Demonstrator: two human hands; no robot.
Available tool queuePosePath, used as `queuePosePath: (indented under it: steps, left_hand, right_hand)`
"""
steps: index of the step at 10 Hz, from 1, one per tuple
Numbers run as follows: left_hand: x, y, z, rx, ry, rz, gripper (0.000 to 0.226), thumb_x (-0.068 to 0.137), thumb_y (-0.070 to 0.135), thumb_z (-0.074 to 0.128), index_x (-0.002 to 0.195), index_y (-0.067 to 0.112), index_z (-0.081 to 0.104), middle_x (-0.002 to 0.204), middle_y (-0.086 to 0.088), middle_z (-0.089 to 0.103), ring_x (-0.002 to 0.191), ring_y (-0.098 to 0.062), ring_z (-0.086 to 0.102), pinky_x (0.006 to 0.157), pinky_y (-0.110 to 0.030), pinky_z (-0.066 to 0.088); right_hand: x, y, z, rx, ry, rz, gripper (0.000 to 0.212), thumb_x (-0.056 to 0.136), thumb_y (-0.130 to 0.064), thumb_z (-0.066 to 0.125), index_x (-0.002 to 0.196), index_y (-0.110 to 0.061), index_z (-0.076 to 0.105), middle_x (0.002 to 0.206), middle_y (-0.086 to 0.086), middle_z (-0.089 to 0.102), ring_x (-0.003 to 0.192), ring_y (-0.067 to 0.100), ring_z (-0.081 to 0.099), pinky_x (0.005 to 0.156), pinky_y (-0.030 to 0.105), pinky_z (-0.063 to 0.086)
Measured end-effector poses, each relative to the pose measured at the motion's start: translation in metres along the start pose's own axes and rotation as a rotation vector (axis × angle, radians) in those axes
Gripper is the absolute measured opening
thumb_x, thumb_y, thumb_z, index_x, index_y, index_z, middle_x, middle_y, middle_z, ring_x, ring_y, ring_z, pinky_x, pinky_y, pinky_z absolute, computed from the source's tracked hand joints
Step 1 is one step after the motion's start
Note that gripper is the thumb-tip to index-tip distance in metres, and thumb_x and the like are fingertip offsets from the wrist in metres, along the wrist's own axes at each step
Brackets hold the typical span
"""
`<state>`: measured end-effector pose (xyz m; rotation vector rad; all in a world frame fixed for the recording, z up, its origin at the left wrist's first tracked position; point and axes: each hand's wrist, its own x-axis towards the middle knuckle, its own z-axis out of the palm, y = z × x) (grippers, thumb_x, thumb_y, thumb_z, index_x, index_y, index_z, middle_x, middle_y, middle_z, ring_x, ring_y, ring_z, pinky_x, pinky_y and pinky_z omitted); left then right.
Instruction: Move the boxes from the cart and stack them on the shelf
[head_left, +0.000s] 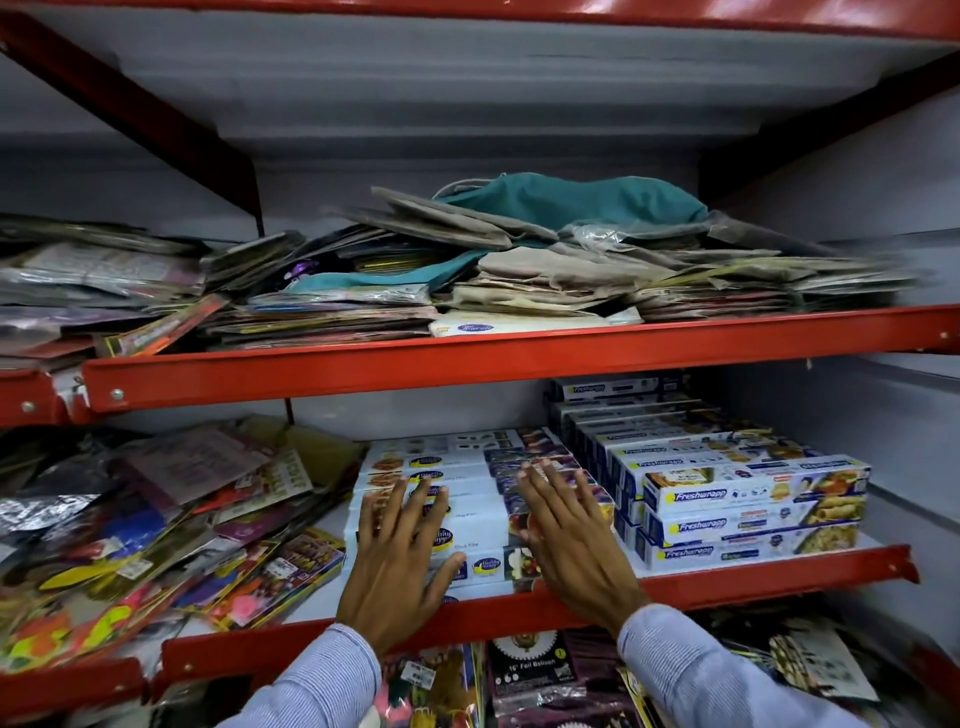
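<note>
Several long white boxes with blue oval logos (467, 499) lie side by side in a stack on the red-edged middle shelf (753, 577). My left hand (397, 561) rests flat on the left part of the stack with its fingers spread. On the right part lies my right hand (569, 540), also flat and spread. Neither hand grips a box. The cart is out of view.
Stacked Freshwrapp boxes (748, 499) stand right of the white boxes. Loose colourful packets (156, 530) are heaped on the left of the same shelf. The shelf above holds paper bags and a teal cloth (561, 202). More packets (540, 675) sit on the shelf below.
</note>
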<state>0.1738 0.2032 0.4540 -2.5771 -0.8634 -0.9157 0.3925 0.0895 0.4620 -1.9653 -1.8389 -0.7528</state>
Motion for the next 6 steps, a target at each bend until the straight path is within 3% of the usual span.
queuePosePath:
  steps: [1, 3, 4, 5, 6]
  left_hand:
    - [-0.003, -0.003, 0.005, 0.112, -0.064, 0.013, 0.069, 0.096, 0.058, 0.033, 0.151, 0.018, 0.021, 0.159, -0.013, 0.025, 0.146, -0.035, 0.019, 0.112, -0.068, 0.017]
    - [-0.001, -0.003, 0.008, 0.223, -0.147, -0.001, 0.071, 0.095, 0.056, 0.025, 0.150, 0.012, 0.023, 0.157, -0.019, 0.028, 0.145, -0.040, 0.019, 0.109, -0.073, 0.016]
    - [-0.003, 0.001, 0.002, 0.245, -0.135, -0.018, 0.071, 0.095, 0.056, 0.025, 0.150, 0.011, 0.023, 0.159, -0.020, 0.019, 0.147, -0.040, 0.012, 0.108, -0.074, 0.016]
    - [-0.005, 0.010, -0.026, 0.182, -0.038, -0.023, 0.075, 0.097, 0.056, 0.036, 0.151, 0.009, 0.015, 0.161, -0.017, 0.012, 0.148, -0.037, 0.002, 0.110, -0.073, 0.012]
    - [0.003, 0.024, -0.067, 0.118, 0.156, -0.007, 0.081, 0.095, 0.056, 0.041, 0.152, 0.007, 0.011, 0.162, -0.016, 0.007, 0.148, -0.037, 0.000, 0.112, -0.072, 0.008]
  right_hand:
    - [-0.003, -0.005, 0.011, -0.067, 0.006, 0.038, 0.063, 0.101, -0.040, 0.029, 0.152, -0.013, 0.004, 0.163, 0.005, 0.002, 0.150, 0.024, -0.003, 0.118, 0.056, 0.003]
    - [-0.002, -0.008, 0.018, -0.071, 0.001, 0.075, 0.064, 0.102, -0.037, 0.030, 0.152, -0.013, -0.001, 0.163, 0.005, -0.002, 0.150, 0.025, -0.005, 0.118, 0.058, 0.007]
    - [-0.003, -0.010, 0.017, -0.060, 0.003, 0.102, 0.065, 0.101, -0.036, 0.032, 0.152, -0.013, -0.001, 0.163, 0.005, -0.004, 0.150, 0.025, -0.005, 0.118, 0.059, 0.011]
    - [-0.001, -0.024, -0.004, -0.023, 0.062, 0.082, 0.062, 0.101, -0.039, 0.025, 0.152, -0.015, 0.000, 0.163, 0.003, -0.003, 0.150, 0.023, -0.003, 0.118, 0.056, 0.011]
    - [0.010, -0.038, -0.047, 0.102, 0.237, 0.083, 0.059, 0.100, -0.039, 0.023, 0.153, -0.018, 0.006, 0.163, 0.000, 0.004, 0.150, 0.019, -0.001, 0.119, 0.055, 0.010]
